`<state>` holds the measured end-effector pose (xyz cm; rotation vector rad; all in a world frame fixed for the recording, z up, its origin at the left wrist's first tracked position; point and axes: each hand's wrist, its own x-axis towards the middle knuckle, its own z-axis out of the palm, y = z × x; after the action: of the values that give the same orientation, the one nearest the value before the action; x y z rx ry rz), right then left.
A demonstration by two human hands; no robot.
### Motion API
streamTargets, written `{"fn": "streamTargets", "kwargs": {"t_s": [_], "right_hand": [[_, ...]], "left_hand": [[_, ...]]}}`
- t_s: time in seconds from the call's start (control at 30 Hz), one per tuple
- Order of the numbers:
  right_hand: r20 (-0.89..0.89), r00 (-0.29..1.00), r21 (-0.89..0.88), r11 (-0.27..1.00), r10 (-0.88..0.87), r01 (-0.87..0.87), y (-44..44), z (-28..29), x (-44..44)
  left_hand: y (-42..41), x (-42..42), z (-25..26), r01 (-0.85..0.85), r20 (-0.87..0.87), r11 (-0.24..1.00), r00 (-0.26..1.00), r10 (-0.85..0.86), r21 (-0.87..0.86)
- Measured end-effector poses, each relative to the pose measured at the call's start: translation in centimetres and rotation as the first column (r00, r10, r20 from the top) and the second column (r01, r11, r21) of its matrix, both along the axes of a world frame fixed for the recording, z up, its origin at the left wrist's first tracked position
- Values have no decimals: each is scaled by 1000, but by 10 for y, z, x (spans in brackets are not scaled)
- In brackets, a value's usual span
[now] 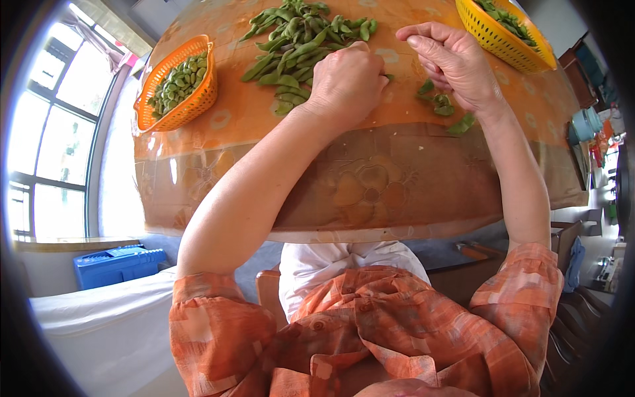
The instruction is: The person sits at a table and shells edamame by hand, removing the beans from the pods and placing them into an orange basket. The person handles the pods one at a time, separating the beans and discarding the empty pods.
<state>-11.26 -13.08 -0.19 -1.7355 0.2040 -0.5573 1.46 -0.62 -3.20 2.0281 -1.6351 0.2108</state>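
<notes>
My left hand (pixel 349 82) is curled at the near right edge of a heap of green soybean pods (pixel 302 44). A small green pod tip (pixel 390 77) pokes out past its fingers; the rest is hidden by the hand. To the right, my right hand (pixel 454 64) is raised over the table with its fingers loosely bent and thumb close to the forefinger. Nothing shows between them. Several emptied-looking pods (pixel 443 105) lie below that hand, and another green pod (pixel 461 124) lies by the wrist. Shelled green beans (pixel 181 82) fill part of an orange plastic basket (pixel 198 106) at the left.
A yellow plastic basket (pixel 511 47) with green pods (pixel 506 20) stands at the far right. Clear plastic covers the patterned orange tablecloth (pixel 228 116). The table's near edge (pixel 377 233) runs above my lap. A blue plastic container (pixel 119 265) is low at the left, under windows (pixel 64 124).
</notes>
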Motion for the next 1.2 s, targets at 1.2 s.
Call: {"fn": "streamTargets", "kwargs": {"t_s": [1.2], "right_hand": [[-109,994,53,998,-25,31,30,4,-3]], "left_hand": [[18,-10,17,53,-248,931,957,-151,-362]]}}
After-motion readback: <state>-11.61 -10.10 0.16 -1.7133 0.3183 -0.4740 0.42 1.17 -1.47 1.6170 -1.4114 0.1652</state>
